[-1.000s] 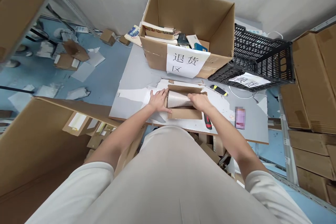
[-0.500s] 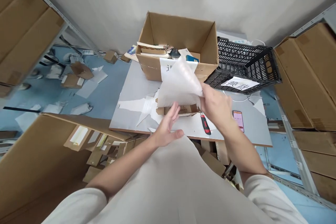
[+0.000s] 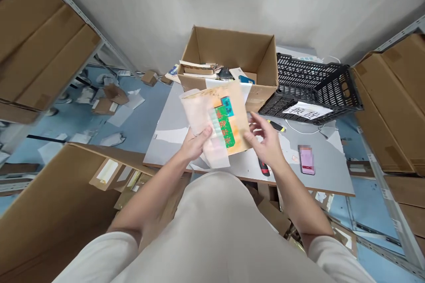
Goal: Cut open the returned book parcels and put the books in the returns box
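A book (image 3: pixel 237 128) with an orange and cream cover, marked by green and teal panels, is held up above the table. White translucent wrapping (image 3: pixel 197 112) still covers its left part. My left hand (image 3: pixel 195 143) is closed on the wrapped side, thumb on top. At the book's right edge, my right hand (image 3: pixel 267 141) grips it between thumb and fingers. A red and black utility knife (image 3: pixel 264 169) lies on the table below my right hand. Beyond that hand is a yellow and black tool (image 3: pixel 277 126), partly seen.
An open cardboard box (image 3: pixel 232 35) holding several books stands at the back of the table (image 3: pixel 166 146). Right of it sits a black plastic crate (image 3: pixel 314 84) with a paper label. A phone (image 3: pixel 307 160) lies at the right. A large open carton (image 3: pixel 66 203) is at lower left.
The wrapping has come partly off, and the book's coloured cover now shows. My left hand has closed on the wrapped side, and my right hand has shifted to the book's right edge.
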Demonstrator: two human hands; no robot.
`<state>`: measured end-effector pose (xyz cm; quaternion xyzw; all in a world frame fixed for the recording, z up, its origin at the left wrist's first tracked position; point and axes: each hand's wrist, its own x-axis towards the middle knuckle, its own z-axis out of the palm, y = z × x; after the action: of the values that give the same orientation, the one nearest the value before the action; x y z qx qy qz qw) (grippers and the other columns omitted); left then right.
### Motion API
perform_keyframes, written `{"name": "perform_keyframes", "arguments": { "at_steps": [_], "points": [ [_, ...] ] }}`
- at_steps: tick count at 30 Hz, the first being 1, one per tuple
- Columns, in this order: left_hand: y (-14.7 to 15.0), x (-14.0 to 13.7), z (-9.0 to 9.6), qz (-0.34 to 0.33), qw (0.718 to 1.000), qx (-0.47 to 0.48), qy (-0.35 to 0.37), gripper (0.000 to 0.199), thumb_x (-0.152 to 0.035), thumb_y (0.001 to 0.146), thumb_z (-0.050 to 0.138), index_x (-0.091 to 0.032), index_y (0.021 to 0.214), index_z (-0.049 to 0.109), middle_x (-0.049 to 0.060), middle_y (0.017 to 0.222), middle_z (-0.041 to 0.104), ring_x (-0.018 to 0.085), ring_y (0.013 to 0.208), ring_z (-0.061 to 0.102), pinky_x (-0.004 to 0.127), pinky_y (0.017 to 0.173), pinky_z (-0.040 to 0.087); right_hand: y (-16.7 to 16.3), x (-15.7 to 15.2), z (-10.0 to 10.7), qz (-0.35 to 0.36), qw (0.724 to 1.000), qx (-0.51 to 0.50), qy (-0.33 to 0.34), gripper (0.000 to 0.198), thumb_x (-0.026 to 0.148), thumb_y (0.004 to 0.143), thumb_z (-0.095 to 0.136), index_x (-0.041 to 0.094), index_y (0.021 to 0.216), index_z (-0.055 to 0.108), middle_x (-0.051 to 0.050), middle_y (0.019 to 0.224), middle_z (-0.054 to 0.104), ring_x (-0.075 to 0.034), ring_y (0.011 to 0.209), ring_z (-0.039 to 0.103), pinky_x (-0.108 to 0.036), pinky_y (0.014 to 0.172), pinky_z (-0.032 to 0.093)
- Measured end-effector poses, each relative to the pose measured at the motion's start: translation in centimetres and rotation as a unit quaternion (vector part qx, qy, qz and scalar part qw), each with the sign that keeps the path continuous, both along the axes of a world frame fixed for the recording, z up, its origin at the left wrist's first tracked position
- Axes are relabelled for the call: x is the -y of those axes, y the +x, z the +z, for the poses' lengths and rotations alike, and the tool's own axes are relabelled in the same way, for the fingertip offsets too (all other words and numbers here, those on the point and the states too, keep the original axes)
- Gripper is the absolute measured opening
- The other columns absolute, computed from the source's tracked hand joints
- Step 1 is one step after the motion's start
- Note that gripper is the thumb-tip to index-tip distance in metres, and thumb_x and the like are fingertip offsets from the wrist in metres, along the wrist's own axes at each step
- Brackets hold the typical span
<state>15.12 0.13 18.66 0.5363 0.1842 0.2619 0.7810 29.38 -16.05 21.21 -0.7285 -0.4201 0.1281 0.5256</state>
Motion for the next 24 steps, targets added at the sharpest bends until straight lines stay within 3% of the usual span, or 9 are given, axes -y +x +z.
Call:
{"name": "perform_keyframes", "arguments": {
  "at_steps": [2,5,8,11,14,15,18,20,24],
  "points": [
    [0.2,-0.8,0.9,-0.014,0.998,0.010,0.067,0.063,-0.054,0.070,0.074,-0.019,0.121,0.061,0.010,0.120,0.066,0.029,0.123,0.054,0.043,0.105,0.044,0.1,-1.0,-0.2,0.054,0.994,-0.096,0.020,0.046,0.051,0.084,0.059,0.022,0.120,0.057,-0.007,0.112,0.068,-0.022,0.098,0.065,-0.038,0.081,0.056],
    [0.4,-2.0,1.8,0.039,0.990,0.009,0.138,0.062,-0.057,0.073,0.070,-0.018,0.121,0.061,0.009,0.116,0.068,0.027,0.121,0.056,0.039,0.102,0.046,-0.8,-2.2,-0.8,0.070,0.976,-0.191,0.076,0.043,0.054,0.085,0.058,0.023,0.114,0.057,-0.006,0.110,0.069,-0.022,0.100,0.065,-0.037,0.083,0.056],
    [-1.1,-4.6,1.6,0.176,0.967,-0.032,0.179,0.056,-0.060,0.082,0.056,-0.017,0.117,0.061,0.009,0.111,0.068,0.025,0.112,0.061,0.035,0.095,0.049,-1.0,-2.3,-1.8,0.048,0.961,-0.245,0.118,0.042,0.053,0.083,0.061,0.024,0.112,0.057,-0.006,0.112,0.068,-0.022,0.101,0.066,-0.038,0.086,0.056],
    [-4.8,-8.8,0.0,0.345,0.891,-0.142,0.260,0.044,-0.051,0.087,0.053,-0.013,0.107,0.063,0.010,0.103,0.068,0.024,0.102,0.064,0.034,0.089,0.050,-0.2,-1.3,-3.1,0.005,0.946,-0.283,0.159,0.038,0.047,0.080,0.067,0.025,0.109,0.059,-0.005,0.111,0.069,-0.022,0.099,0.068,-0.038,0.088,0.055],
    [-8.9,-12.7,-3.0,0.447,0.769,-0.273,0.366,0.027,-0.030,0.087,0.053,-0.009,0.100,0.064,0.011,0.097,0.067,0.025,0.099,0.062,0.035,0.090,0.048,0.7,0.3,-4.6,-0.057,0.930,-0.316,0.181,0.036,0.041,0.079,0.070,0.026,0.110,0.061,-0.003,0.110,0.071,-0.021,0.097,0.068,-0.037,0.086,0.056],
    [-9.9,-13.5,-4.4,0.438,0.752,-0.306,0.386,0.025,-0.022,0.085,0.052,-0.009,0.104,0.063,0.011,0.100,0.066,0.025,0.101,0.062,0.036,0.091,0.047,0.8,0.8,-5.0,-0.078,0.926,-0.323,0.181,0.036,0.040,0.078,0.071,0.026,0.110,0.061,-0.003,0.111,0.071,-0.021,0.097,0.068,-0.037,0.086,0.056],
    [-11.0,-13.7,-9.4,0.357,0.779,-0.386,0.342,0.032,-0.010,0.081,0.047,-0.009,0.110,0.061,0.013,0.104,0.067,0.025,0.104,0.061,0.037,0.096,0.045,0.8,2.2,-6.2,-0.126,0.918,-0.334,0.173,0.036,0.041,0.077,0.071,0.026,0.108,0.060,-0.003,0.112,0.071,-0.021,0.098,0.068,-0.037,0.085,0.057],
    [-10.3,-12.6,-12.9,0.325,0.798,-0.431,0.268,0.043,-0.007,0.081,0.045,-0.010,0.122,0.056,0.014,0.119,0.063,0.025,0.117,0.056,0.037,0.102,0.041,0.6,2.8,-7.0,-0.142,0.918,-0.336,0.156,0.037,0.044,0.077,0.070,0.027,0.107,0.059,-0.004,0.113,0.070,-0.021,0.097,0.069,-0.037,0.084,0.057],
    [-8.2,-9.4,-18.2,0.285,0.805,-0.498,0.150,0.049,-0.009,0.081,0.048,-0.007,0.130,0.048,0.019,0.129,0.058,0.026,0.125,0.052,0.037,0.108,0.037,0.2,3.4,-8.0,-0.135,0.927,-0.337,0.091,0.042,0.050,0.076,0.069,0.026,0.109,0.057,-0.006,0.114,0.070,-0.024,0.099,0.068,-0.038,0.080,0.057]
  ]
}}
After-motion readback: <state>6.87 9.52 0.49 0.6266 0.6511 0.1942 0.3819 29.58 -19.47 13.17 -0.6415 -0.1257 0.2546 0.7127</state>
